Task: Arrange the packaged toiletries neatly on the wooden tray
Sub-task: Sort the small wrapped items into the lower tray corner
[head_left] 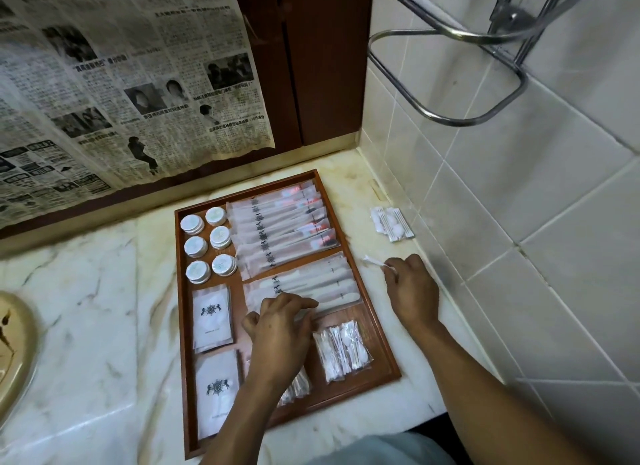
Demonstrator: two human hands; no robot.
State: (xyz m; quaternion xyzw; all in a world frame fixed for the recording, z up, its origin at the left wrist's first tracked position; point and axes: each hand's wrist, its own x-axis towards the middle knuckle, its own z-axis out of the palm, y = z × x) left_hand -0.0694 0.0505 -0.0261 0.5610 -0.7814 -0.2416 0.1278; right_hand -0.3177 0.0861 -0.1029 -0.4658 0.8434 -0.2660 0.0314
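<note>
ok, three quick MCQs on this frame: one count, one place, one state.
1. Round white tubs in the tray: A) four B) six C) eight
2. Loose swab packets lie: A) inside the tray B) on the counter right of it, by the tiled wall C) stacked on the tubs
3. Right hand: A) flat, open B) pinching a thin swab packet C) an empty fist

Key: 1 B, two columns of three; 2 B, they sit beyond the right rim; 3 B, fingertips nip its end over the counter.
</note>
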